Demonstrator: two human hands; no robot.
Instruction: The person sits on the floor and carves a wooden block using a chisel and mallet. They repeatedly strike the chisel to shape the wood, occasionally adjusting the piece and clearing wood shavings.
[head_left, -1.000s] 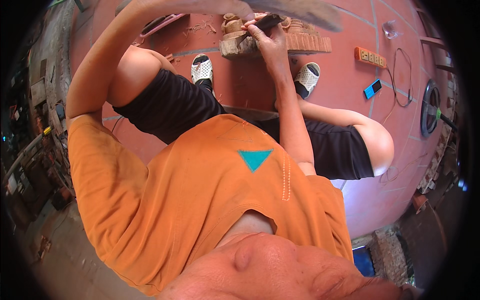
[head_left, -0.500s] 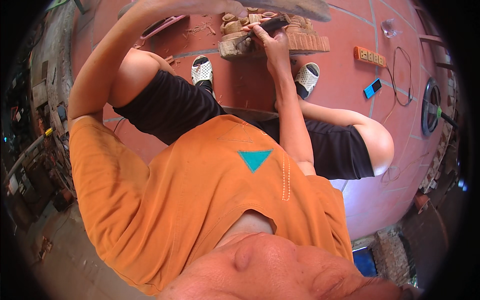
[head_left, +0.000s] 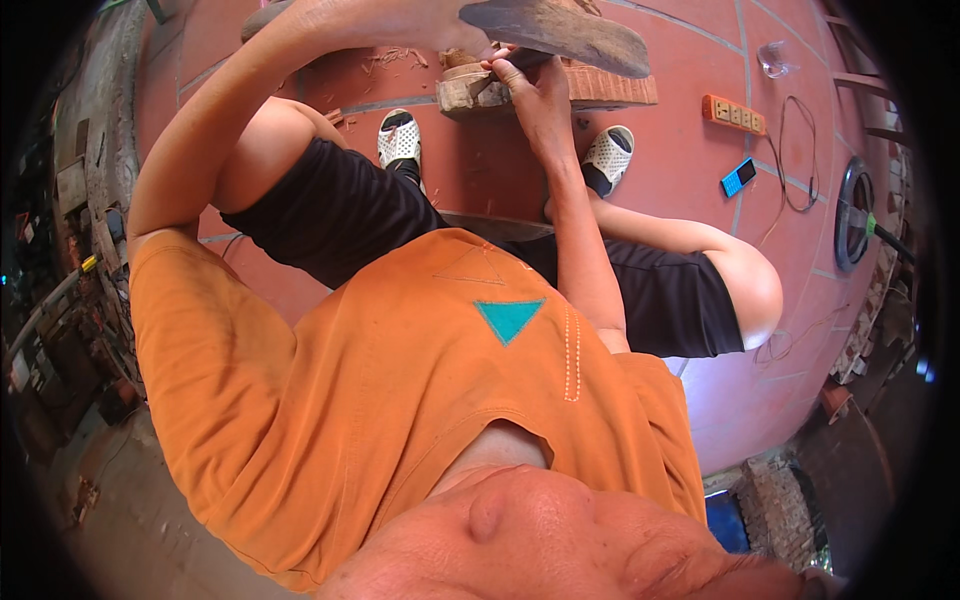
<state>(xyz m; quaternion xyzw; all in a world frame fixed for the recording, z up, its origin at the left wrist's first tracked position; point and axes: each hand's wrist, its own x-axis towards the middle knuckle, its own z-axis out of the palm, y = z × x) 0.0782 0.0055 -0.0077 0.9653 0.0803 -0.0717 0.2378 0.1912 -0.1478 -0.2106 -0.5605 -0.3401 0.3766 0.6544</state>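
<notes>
Holding the dark tool (head_left: 527, 57) over the wood block (head_left: 615, 88), my right hand (head_left: 540, 105) had its fingers clamped together on it, thumb toward me. The wood block sat on the red floor (head_left: 685, 100), just beyond my white slippers (head_left: 400, 142), and the wooden club (head_left: 575, 40) hung above it, hiding much of the tool. My left hand (head_left: 428, 25) was at the club's end, above the block's left side; I couldn't tell how those fingers closed. By my judgement, the step was striking the tool to cut the block, with shavings (head_left: 395, 58) left of it. The next move seemed to call for a steady right grip and a square, measured blow, clear of my knuckles.
</notes>
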